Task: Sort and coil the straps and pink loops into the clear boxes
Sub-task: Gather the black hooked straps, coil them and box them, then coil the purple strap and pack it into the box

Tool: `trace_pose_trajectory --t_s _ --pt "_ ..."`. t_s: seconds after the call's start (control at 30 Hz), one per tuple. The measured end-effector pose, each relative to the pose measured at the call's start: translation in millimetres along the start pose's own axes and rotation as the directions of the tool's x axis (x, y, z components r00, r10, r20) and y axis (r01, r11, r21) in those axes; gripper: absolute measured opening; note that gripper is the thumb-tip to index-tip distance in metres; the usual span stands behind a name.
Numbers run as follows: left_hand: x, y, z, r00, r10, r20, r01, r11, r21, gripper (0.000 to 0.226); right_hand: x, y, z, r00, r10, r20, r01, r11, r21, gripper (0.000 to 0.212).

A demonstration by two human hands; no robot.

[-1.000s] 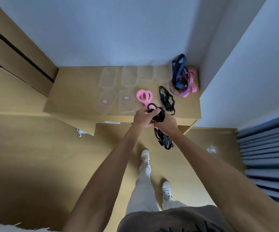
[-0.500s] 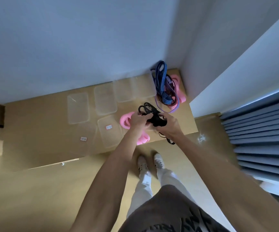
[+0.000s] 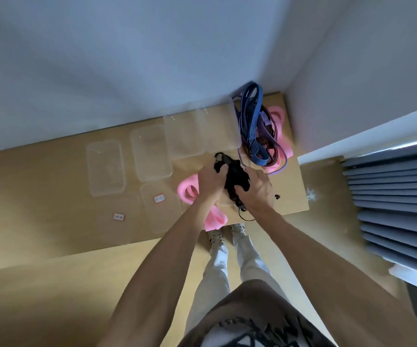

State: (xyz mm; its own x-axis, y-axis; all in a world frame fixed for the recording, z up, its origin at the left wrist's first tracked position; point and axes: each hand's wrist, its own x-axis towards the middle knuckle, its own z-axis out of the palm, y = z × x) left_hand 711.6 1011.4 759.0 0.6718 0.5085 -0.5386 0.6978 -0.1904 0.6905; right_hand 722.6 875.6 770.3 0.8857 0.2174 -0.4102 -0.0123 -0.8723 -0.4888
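A bunched black strap point(image 3: 235, 175) is held between both hands above the wooden desk point(image 3: 39, 186). My left hand point(image 3: 211, 180) grips its left side, and my right hand point(image 3: 258, 190) curls round its right side. A thin black end dangles below my right wrist. A pink loop point(image 3: 188, 192) lies on the desk under my left forearm. Several clear boxes point(image 3: 151, 151) stand in a row at the back, with clear lids point(image 3: 161, 209) in front. A pile of blue, purple and pink straps point(image 3: 256, 128) sits in the back right corner.
Walls close off the desk at the back and the right. A pleated blue curtain point(image 3: 392, 199) hangs at the right. My feet point(image 3: 227, 234) stand on the wooden floor at the desk's front edge.
The view has swung over the desk. The black strap has been gathered into a tighter bundle between my hands, and less of it hangs down than before.
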Motion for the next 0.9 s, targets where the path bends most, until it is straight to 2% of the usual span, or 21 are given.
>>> trace_pose_trajectory --t_s 0.07,0.13,0.27,0.33,0.43,0.5,0.57,0.63,0.7,0.8,0.9 --pt "-1.9 -2.3 0.1 0.999 0.038 -0.030 -0.035 0.994 0.104 0.015 -2.8 -0.3 -1.5 0.998 -0.034 -0.047 0.032 0.998 -0.047 0.054" --pt "-3.5 -0.6 -1.0 0.998 -0.030 -0.052 0.037 0.989 0.146 0.019 -3.6 0.4 0.1 0.998 -0.050 -0.049 0.047 0.997 -0.069 0.047" --pt "-2.8 2.4 4.5 0.990 -0.134 0.031 0.124 0.965 0.233 0.033 -2.7 2.3 7.0 0.999 0.003 0.050 -0.001 0.999 -0.048 0.043" --pt "-1.8 3.4 7.3 0.983 -0.179 0.040 0.169 0.968 0.187 0.036 -0.9 2.4 10.2 0.997 -0.002 0.082 0.011 0.994 -0.107 0.043" --pt "-4.6 4.7 7.4 0.977 -0.207 0.045 0.194 0.960 0.201 0.032 -0.2 -5.3 7.7 0.998 -0.018 -0.061 0.008 0.987 -0.158 0.030" --pt "-7.9 7.5 2.3 0.982 -0.186 0.017 0.171 0.934 0.314 0.025 0.2 -13.3 1.1 0.979 -0.074 -0.190 0.051 0.991 -0.120 0.018" --pt "-8.8 13.7 -5.3 0.994 -0.105 -0.040 0.112 0.896 0.430 0.017 6.2 -18.1 -9.0 0.946 -0.104 -0.308 0.091 0.994 -0.056 0.006" --pt "-6.9 22.1 -11.9 0.995 0.018 -0.093 0.028 0.886 0.462 0.011 15.6 -20.7 -21.7 0.924 -0.083 -0.374 0.089 0.996 0.000 0.016" --pt "-4.2 34.6 -14.6 0.990 0.107 -0.089 -0.065 0.920 0.386 0.018 24.3 -21.4 -33.7 0.922 -0.050 -0.384 0.066 0.997 0.030 0.030" --pt "0.3 54.0 -10.7 0.995 0.098 -0.005 -0.095 0.973 0.209 0.029 35.2 -21.1 -47.0 0.960 0.070 -0.272 -0.075 0.997 -0.005 0.054" --pt "4.8 68.3 3.8 0.994 0.074 0.077 -0.090 0.968 0.235 0.021 44.3 -22.0 -53.9 0.961 0.210 -0.178 -0.207 0.978 0.038 0.067"
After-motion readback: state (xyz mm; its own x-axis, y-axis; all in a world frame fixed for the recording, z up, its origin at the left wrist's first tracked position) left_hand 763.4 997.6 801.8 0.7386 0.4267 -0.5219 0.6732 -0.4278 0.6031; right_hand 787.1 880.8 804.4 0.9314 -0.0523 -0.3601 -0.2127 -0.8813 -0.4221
